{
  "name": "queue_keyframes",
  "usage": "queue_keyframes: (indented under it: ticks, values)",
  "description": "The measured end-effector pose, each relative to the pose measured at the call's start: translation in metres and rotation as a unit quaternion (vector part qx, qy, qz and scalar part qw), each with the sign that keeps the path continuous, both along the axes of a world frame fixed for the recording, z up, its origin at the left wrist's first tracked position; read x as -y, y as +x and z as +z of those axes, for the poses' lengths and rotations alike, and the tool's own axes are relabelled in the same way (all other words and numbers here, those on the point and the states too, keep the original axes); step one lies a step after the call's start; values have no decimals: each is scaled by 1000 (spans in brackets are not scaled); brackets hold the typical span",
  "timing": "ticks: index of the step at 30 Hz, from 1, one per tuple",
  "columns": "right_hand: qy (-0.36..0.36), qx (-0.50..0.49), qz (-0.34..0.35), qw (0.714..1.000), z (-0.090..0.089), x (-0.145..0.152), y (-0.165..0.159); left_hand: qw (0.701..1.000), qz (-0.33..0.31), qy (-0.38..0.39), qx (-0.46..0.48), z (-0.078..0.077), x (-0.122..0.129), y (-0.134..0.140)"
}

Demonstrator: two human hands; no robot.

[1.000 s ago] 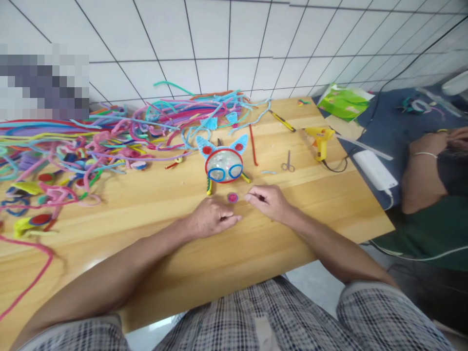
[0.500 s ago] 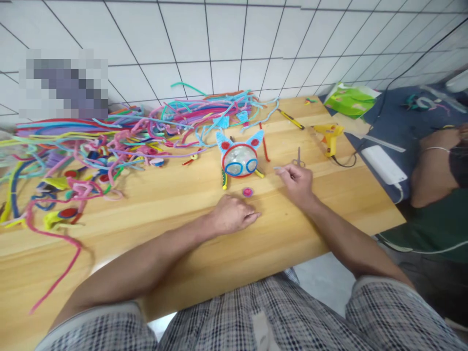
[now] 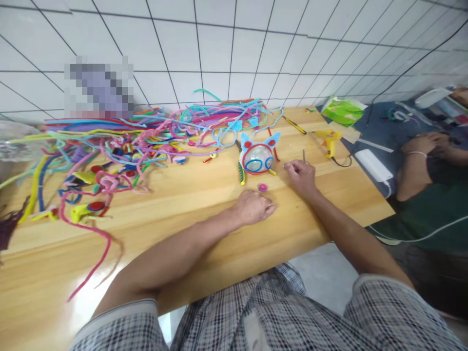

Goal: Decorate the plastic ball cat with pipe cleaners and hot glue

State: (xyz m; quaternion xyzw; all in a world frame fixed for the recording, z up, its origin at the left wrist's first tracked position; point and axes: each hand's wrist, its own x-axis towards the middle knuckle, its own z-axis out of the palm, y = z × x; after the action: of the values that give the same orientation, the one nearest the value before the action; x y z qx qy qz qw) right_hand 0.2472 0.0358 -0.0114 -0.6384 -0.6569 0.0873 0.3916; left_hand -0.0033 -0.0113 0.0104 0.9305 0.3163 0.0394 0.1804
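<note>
My left hand (image 3: pixel 253 207) rests on the table in a loose fist, thumb side facing right; nothing shows in it. Just beyond it lies a small pink-and-purple coil (image 3: pixel 263 187). My right hand (image 3: pixel 302 176) is closed with the fingertips together, and whatever is between them cannot be made out. Left of and behind it sits a clear round animal head (image 3: pixel 258 159) with blue ears, a red rim and blue eye rings. Pliers with green-and-yellow handles (image 3: pixel 241 172) lie partly behind the head. Scissors (image 3: pixel 303 156), mostly hidden, are behind my right hand.
Pipe cleaners (image 3: pixel 153 127) are heaped along the wall and left side. A utility knife (image 3: pixel 294 125), a yellow glue gun (image 3: pixel 331 141) and a green packet (image 3: pixel 342 111) lie at the back right. Beside a white power box (image 3: pixel 373 164) is another person's arm (image 3: pixel 415 163).
The view has turned left, so the table things sit farther right in the picture. My right hand is slightly closer to the animal head. A pale bit at its fingertips no longer shows.
</note>
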Motion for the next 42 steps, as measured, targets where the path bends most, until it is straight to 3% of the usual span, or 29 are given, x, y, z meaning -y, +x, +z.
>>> queue_keyframes:
  ticks: [6,11,19,23,32,42]
  values:
    - [-5,1,19,1000,-1,1,-2,1000,-1,5,-7,-1,1,-1]
    - [-15,-6,58,998,0,4,-3,1000,5,12,22,-13,1,-4]
    - [-30,-79,134,987,-9,-3,-5,984,-20,151,91,-37,6,-14]
    - [-42,-122,150,980,-9,-8,-5,973,-24,195,119,-39,6,-18]
    - [-61,-163,173,969,-1,-4,-5,979,21,179,96,-38,7,-19]
    - [-73,-166,178,967,1,-3,-1,974,17,209,90,-42,9,-18]
